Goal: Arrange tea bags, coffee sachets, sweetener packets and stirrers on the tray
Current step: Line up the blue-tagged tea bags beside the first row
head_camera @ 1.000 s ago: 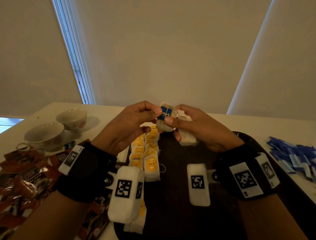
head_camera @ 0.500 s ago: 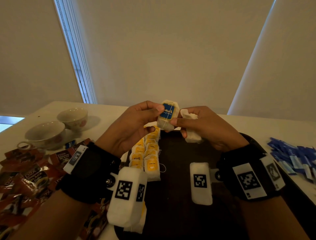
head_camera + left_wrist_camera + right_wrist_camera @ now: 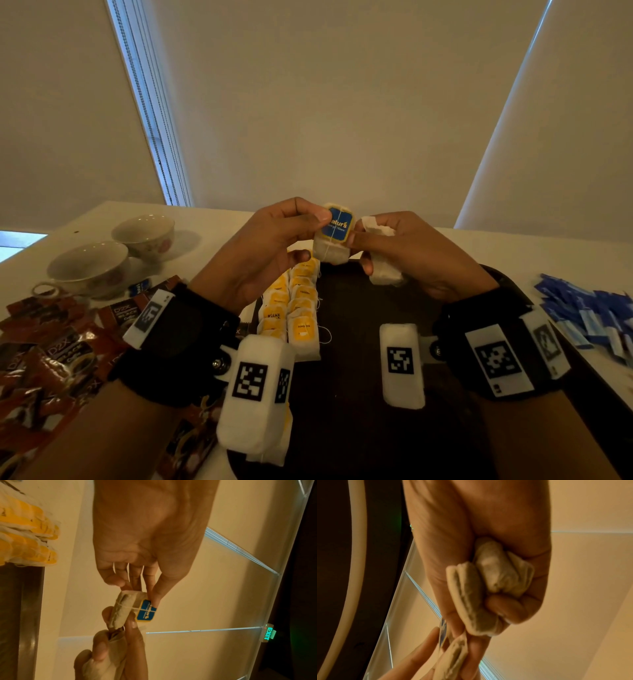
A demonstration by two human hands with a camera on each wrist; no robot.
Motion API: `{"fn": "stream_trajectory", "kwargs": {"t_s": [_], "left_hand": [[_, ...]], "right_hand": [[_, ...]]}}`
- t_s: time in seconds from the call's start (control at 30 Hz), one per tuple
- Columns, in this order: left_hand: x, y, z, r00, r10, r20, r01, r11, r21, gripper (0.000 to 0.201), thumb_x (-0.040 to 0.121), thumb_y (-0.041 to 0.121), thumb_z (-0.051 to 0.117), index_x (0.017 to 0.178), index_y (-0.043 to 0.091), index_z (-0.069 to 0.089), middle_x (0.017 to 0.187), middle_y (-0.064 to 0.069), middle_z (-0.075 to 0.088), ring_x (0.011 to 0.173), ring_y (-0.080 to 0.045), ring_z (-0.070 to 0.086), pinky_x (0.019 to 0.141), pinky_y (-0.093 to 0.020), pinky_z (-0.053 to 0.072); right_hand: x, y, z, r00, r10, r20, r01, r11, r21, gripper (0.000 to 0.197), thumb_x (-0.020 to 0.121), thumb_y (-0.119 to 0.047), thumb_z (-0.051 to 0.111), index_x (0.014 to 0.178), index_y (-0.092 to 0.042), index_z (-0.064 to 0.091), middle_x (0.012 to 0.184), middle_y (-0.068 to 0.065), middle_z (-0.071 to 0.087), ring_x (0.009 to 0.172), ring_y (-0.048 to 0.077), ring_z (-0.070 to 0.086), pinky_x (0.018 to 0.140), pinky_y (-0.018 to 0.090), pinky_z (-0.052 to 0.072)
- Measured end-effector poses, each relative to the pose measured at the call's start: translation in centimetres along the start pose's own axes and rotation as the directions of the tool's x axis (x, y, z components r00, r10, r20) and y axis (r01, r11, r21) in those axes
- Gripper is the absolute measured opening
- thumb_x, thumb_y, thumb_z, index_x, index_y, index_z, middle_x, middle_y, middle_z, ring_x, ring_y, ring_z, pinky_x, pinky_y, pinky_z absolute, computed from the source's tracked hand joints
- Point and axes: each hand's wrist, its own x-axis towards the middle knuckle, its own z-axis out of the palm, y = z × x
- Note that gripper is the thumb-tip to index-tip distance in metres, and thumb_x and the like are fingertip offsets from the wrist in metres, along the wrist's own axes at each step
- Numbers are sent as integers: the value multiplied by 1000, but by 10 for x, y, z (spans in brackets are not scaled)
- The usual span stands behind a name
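Both hands are raised above the dark oval tray [image 3: 359, 342]. My left hand [image 3: 270, 246] pinches a tea bag with a blue tag [image 3: 334, 236] between thumb and forefinger; the same tea bag with a blue tag [image 3: 135, 608] shows in the left wrist view. My right hand [image 3: 404, 253] also pinches that bag at its right edge, and its curled fingers hold more white tea bags [image 3: 385, 270], seen bunched in the palm as white tea bags [image 3: 488, 585]. Two rows of yellow-tagged tea bags [image 3: 294, 308] lie on the tray's left side.
Brown coffee sachets [image 3: 51, 346] are heaped on the white table at the left, with two cups [image 3: 113, 257] behind them. Blue sweetener packets [image 3: 589, 311] lie in a pile to the right of the tray. A wall with blinds stands behind the table.
Both hands have lifted the blue-tagged tea bag a little higher and turned its tag more squarely toward the camera. The grips are unchanged.
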Motion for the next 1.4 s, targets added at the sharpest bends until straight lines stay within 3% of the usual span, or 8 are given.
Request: {"fn": "stream_trajectory", "kwargs": {"t_s": [0.23,0.43,0.73,0.9,1.07,1.2,1.3,1.4], "left_hand": [[0,-4,6,997,54,-61,-58,996,-62,12,70,21,61,78,12,59,84,1,69,72,-7,65,65,-24,53],[1,-3,7,992,68,-107,-73,996,-46,3,82,12,60,80,10,59,89,-3,68,72,-6,66,60,-20,54],[-3,0,3,1000,4,-30,3,973,232,3,84,14,63,87,12,62,94,-4,68,75,-9,68,63,-22,56],[-8,25,-23,999,5,-45,14,909,417,44,70,36,68,108,17,57,100,-3,70,85,-14,69,74,-29,57],[-13,44,-52,977,108,-186,-34,931,363,25,85,27,64,108,18,59,98,-1,71,87,-15,69,77,-30,56],[-17,50,-62,962,145,-230,-55,933,356,11,88,26,63,99,22,62,94,2,72,84,-11,70,75,-25,56],[-18,51,-64,961,152,-231,-62,932,356,10,89,26,62,98,23,63,94,2,72,83,-10,70,75,-25,56],[-19,51,-63,966,154,-210,-70,930,360,10,89,26,61,98,22,62,95,2,71,81,-9,69,76,-25,56]], "right_hand": [[1,1,1,1000,-27,13,28,998,-61,8,87,-23,64,84,-17,69,51,-2,59,46,7,49,45,19,41],[-3,-6,-10,994,-58,-87,59,998,2,17,90,-24,59,96,-14,72,94,10,72,52,8,49,50,26,39],[2,1,0,984,-48,-173,31,994,-101,9,81,-21,70,84,-12,70,43,-9,53,40,3,45,40,16,37],[-4,9,8,997,55,-51,-64,976,-209,15,81,-22,71,86,-8,69,54,3,56,42,8,48,44,21,41],[-11,18,31,958,203,204,-85,876,-475,21,84,-23,68,96,-7,66,71,0,61,51,4,54,46,12,44],[-10,22,40,883,327,336,-181,898,-401,21,83,-26,68,97,-9,67,70,-1,65,57,6,58,58,20,48],[-6,32,46,821,454,347,-309,863,-400,15,82,-26,69,93,-15,68,89,18,68,73,22,57,70,35,45],[-1,40,51,813,512,276,-370,821,-435,15,82,-23,69,93,-12,67,97,26,65,72,23,55,62,29,44]]}}
